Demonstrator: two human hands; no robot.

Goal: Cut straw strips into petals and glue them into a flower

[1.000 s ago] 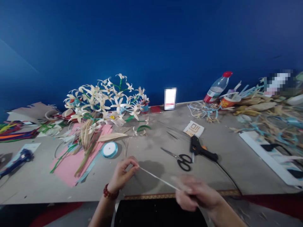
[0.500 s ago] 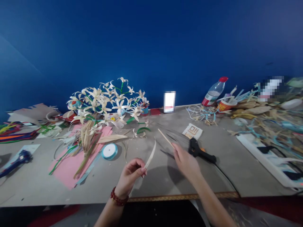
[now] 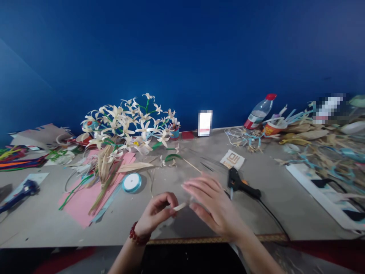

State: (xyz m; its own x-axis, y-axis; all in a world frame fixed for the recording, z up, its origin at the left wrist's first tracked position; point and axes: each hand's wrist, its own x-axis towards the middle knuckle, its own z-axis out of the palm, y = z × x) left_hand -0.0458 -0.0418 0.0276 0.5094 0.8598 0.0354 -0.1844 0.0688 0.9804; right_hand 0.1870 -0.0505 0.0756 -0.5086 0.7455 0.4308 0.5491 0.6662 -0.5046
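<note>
Hands close: left hand [image 3: 156, 213] pinches a pale strip [image 3: 180, 207] beside the right hand [image 3: 213, 207], seemingly splayed, grasp unclear.

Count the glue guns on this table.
2. The black glue gun lies just right of the right hand; a blue one, seemingly a glue gun too, lies far left. Clutter may hide others.
</note>
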